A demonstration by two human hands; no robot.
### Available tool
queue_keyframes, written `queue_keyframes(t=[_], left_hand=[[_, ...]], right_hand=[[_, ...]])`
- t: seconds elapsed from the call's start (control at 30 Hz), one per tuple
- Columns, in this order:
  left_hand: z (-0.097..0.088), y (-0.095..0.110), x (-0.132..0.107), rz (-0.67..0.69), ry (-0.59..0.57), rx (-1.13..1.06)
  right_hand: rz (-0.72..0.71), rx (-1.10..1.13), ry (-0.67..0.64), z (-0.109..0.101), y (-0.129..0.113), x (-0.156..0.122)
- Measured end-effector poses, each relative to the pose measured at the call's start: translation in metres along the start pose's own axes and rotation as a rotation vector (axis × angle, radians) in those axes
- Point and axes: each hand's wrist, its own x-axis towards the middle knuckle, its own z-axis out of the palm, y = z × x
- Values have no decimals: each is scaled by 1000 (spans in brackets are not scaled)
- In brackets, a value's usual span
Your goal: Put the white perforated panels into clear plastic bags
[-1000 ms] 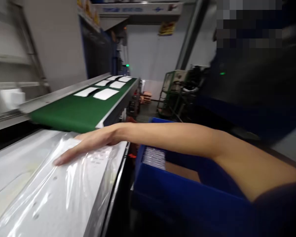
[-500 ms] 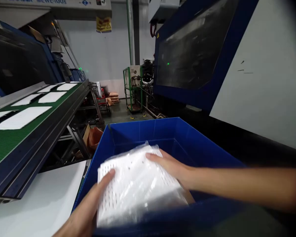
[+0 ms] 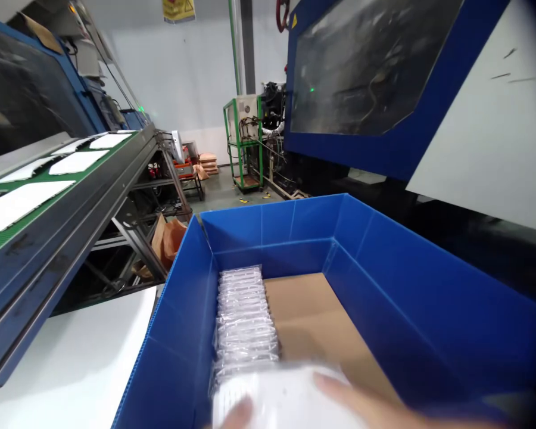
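Between my two hands is a white plastic panel in a clear bag (image 3: 281,396), low in the blue bin and blurred by motion. My left hand (image 3: 237,414) grips its left side, with only the thumb area in view. On the right edge, my right hand (image 3: 352,396) has its thumb over the panel's face; the other fingers are hidden. Just beyond the held panel, a row of bagged white panels (image 3: 245,316) stands packed along the left wall of the blue bin (image 3: 375,286).
Brown cardboard (image 3: 312,316) lines the bin floor right of the row. At left, a green conveyor belt (image 3: 83,167) carries white panels above a white tabletop (image 3: 84,351). A blue machine (image 3: 361,143) stands to the right. Paper bags (image 3: 167,238) sit under the conveyor.
Both hands have lowered the bagged panel toward me, down into the bin. The row of bagged panels and the cardboard floor now show. My view has tilted downward.
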Motion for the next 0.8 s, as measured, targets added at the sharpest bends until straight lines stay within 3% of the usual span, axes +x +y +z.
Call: queue_keyframes(t=[0.07, 0.13, 0.23, 0.37, 0.47, 0.53, 0.63, 0.73, 0.8], left_hand=[[4, -2, 2, -183, -120, 146], [8, 2, 13, -329, -274, 284], [7, -1, 32, -378, -379, 276], [-5, -24, 34, -402, -254, 134], [-3, -31, 30, -355, -126, 105], [8, -24, 36, -282, -106, 114], [36, -7, 63, -193, -121, 158], [64, 4, 103, -183, -205, 357], [78, 2, 127, -195, -273, 479]], right_hand=[[112, 105, 34, -14, -8, 20], [100, 133, 110, -29, -15, 43], [27, 98, 158, -41, -16, 77], [15, 134, 57, -37, 4, 97], [0, 138, 35, -41, 12, 106], [-113, 76, 81, -56, 5, 119], [-204, 41, 109, -95, -14, 144], [-126, 121, 95, -135, -19, 159], [-64, 172, 105, -152, -6, 158]])
